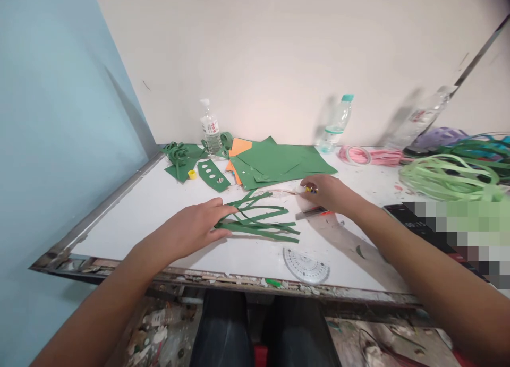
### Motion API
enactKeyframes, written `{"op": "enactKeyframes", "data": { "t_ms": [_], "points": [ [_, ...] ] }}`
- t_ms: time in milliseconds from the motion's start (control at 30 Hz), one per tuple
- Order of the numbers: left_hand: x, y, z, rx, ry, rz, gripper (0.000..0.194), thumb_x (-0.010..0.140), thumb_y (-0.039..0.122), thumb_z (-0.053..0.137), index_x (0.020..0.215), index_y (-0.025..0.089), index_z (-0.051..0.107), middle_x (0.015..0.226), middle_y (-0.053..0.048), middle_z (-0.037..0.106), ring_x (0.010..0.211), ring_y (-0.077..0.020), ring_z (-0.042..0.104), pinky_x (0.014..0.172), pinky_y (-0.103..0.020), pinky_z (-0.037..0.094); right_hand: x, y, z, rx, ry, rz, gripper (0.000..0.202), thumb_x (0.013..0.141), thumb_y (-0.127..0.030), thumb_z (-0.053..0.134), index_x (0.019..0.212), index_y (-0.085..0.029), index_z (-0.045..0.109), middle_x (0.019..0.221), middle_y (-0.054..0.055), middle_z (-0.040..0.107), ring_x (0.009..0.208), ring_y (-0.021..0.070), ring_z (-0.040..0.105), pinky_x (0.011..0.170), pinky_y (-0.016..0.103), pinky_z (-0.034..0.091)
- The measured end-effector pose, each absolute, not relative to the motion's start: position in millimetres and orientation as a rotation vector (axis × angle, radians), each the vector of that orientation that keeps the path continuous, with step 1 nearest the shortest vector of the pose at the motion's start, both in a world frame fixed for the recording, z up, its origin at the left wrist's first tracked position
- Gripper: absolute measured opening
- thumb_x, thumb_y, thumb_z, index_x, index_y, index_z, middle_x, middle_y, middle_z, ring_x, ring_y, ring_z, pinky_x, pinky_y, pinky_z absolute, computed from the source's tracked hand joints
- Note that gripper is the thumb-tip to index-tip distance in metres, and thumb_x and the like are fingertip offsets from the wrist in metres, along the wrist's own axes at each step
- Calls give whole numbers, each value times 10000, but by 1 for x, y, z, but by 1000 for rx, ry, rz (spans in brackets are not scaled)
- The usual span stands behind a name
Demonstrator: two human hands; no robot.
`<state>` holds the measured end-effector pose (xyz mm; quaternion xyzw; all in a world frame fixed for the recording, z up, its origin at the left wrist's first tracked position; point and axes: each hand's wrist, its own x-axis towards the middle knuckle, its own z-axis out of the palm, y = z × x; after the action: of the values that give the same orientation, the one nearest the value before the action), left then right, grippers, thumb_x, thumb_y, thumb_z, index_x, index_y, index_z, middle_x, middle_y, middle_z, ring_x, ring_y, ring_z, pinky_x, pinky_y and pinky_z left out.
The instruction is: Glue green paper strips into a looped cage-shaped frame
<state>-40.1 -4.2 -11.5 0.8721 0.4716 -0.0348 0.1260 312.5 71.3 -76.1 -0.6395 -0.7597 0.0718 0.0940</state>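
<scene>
My left hand (197,223) is closed over one end of a bunch of green paper strips (266,216), which fan out to the right across the white tabletop. My right hand (324,190) has its fingers bent together around a small yellow and dark item (311,189), mostly hidden, whose kind I cannot make out. A thin brownish line extends left from those fingertips. Just below the right hand lies a cutter knife (314,212) with some orange-red on it. A clear protractor (306,266) rests near the front edge, below the strips.
Green paper sheets (287,162) and orange paper (239,146) lie behind the hands. Left of them are a green piece with holes (214,177) and a yellow cap (192,175). Bottles (337,125) stand along the wall. Pale green strips (446,178) and a phone (422,231) lie right.
</scene>
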Motion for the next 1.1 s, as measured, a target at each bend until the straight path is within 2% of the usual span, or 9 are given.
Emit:
{"op": "enactKeyframes", "data": {
  "t_ms": [133, 300, 533, 667, 733, 833, 900, 967, 1100],
  "points": [
    [-40, 4, -8, 2473, 1290, -32, 319, 1029, 422, 552, 1277, 264, 675, 1101, -30, 653, 894, -215, 653, 750, -286, 441, 313, 72, -77, -1923, -2259, 230, 238, 1029, -346, 651, 1198, -183, 688, 1206, 83, 713, 1004, 217, 709, 879, 420, 609],
    [-35, 9, -5, 2492, 1189, -93, 272, 1026, 367, 531, 986, 235, 766, 970, -28, 678, 855, -202, 642, 719, -278, 400, 314, 74, -77, -1934, -2272, 234, 252, 1027, -342, 655, 1220, -182, 682, 1232, 88, 705, 1028, 225, 707, 891, 432, 609],
    [-36, 24, 8, 2405, 1172, -19, 348, 1027, 413, 487, 1030, 239, 788, 1012, -44, 724, 872, -204, 650, 740, -284, 419, 313, 74, -77, -1938, -2269, 239, 245, 1026, -336, 656, 1214, -181, 683, 1221, 86, 709, 1027, 225, 707, 895, 433, 607],
    [-36, 35, 11, 2376, 1216, -12, 453, 1029, 513, 456, 896, 211, 765, 844, -56, 684, 739, -215, 602, 651, -307, 377, 313, 74, -77, -1937, -2258, 255, 235, 1026, -337, 656, 1197, -178, 687, 1192, 81, 717, 1005, 218, 710, 885, 426, 607],
    [-35, 39, 12, 2360, 1246, -16, 531, 1040, 567, 401, 915, 213, 776, 792, -54, 658, 698, -217, 582, 631, -310, 366, 314, 74, -78, -1930, -2250, 261, 233, 1026, -343, 655, 1186, -178, 689, 1177, 78, 720, 993, 215, 710, 880, 422, 605],
    [-33, 39, 13, 2299, 1284, -23, 625, 1047, 628, 324, 1001, 244, 816, 893, -60, 698, 795, -232, 626, 713, -306, 421, 315, 75, -80, -1912, -2239, 264, 227, 1022, -347, 658, 1168, -177, 692, 1150, 73, 726, 976, 211, 709, 876, 417, 598],
    [-31, 35, 14, 2251, 1308, -30, 673, 1050, 648, 280, 1015, 264, 831, 1011, -63, 729, 911, -248, 653, 813, -311, 443, 315, 74, -80, -1896, -2233, 264, 215, 1010, -331, 664, 1154, -175, 695, 1120, 70, 737, 957, 209, 708, 858, 402, 589],
    [-26, 27, 14, 2233, 1342, -43, 684, 1055, 634, 262, 1003, 255, 829, 1060, -69, 747, 947, -260, 665, 846, -321, 445, 315, 73, -79, -1881, -2226, 265, 197, 991, -296, 658, 1135, -172, 707, 1094, 80, 754, 938, 220, 712, 817, 369, 574],
    [-10, 5, 13, 2381, 1452, -177, 588, 1059, 522, 316, 778, 190, 711, 803, -92, 710, 686, -244, 617, 642, -338, 392, 314, 71, -76, -1856, -2219, 265, 215, 950, -256, 620, 1107, -173, 740, 1093, 115, 779, 923, 262, 726, 742, 329, 534]
  ]
}}
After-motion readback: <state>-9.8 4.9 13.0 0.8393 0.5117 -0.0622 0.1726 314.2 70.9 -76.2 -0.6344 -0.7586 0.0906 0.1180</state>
